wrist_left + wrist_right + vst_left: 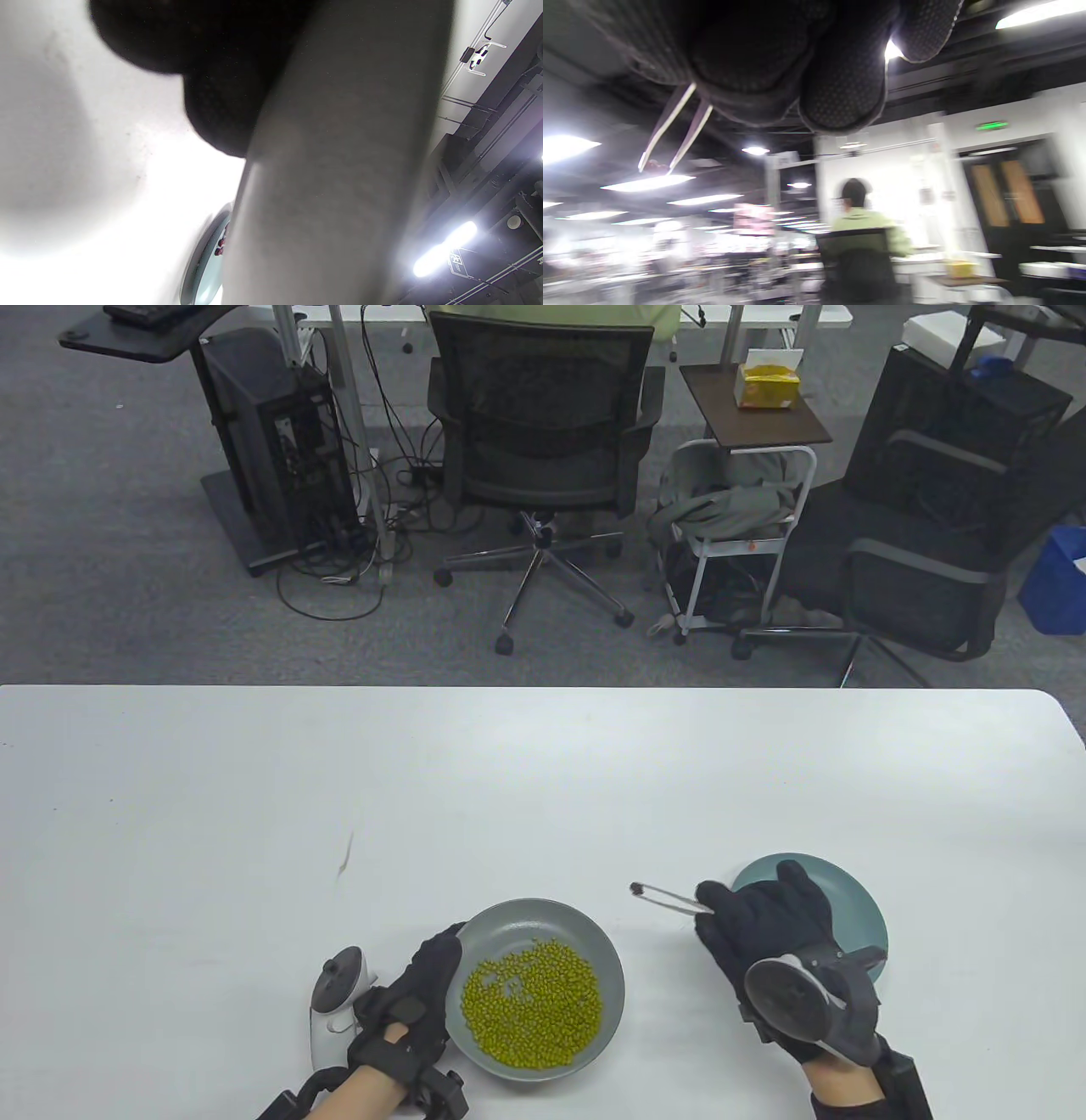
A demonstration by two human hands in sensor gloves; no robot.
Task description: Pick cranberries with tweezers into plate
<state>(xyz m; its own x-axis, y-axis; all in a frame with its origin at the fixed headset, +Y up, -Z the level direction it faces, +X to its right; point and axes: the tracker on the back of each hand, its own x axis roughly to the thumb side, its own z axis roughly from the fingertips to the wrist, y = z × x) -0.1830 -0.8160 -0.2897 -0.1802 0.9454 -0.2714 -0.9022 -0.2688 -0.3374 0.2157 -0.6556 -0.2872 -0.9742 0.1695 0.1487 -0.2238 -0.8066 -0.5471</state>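
A: Starting at the left, what is the left hand [416, 1005] doing?

B: It rests against the left rim of the grey bowl [604, 950], fingers curved along the outer wall, holding it. The bowl is filled with small yellow-green beans [533, 1003].

A: Any cranberries in that bowl?

B: From the table view I cannot pick any out among the beans.

A: And moving right?

B: Between the bowl and the plate, the tips of the metal tweezers [670, 898] hang above the bare white table [509, 780]. A small dark cranberry [635, 887] is pinched between the tips. The right wrist view shows the same: two prongs [674, 127] closing on a dark red bit [654, 165].

A: Who holds them?

B: The right hand [759, 925], fingers closed around the tweezers' rear end, with the tracker on its back.

A: The plate?

B: The teal plate [857, 899] lies just behind and under that hand, partly hidden. In the left wrist view a few dark red cranberries [220, 245] sit near its rim [199, 262].
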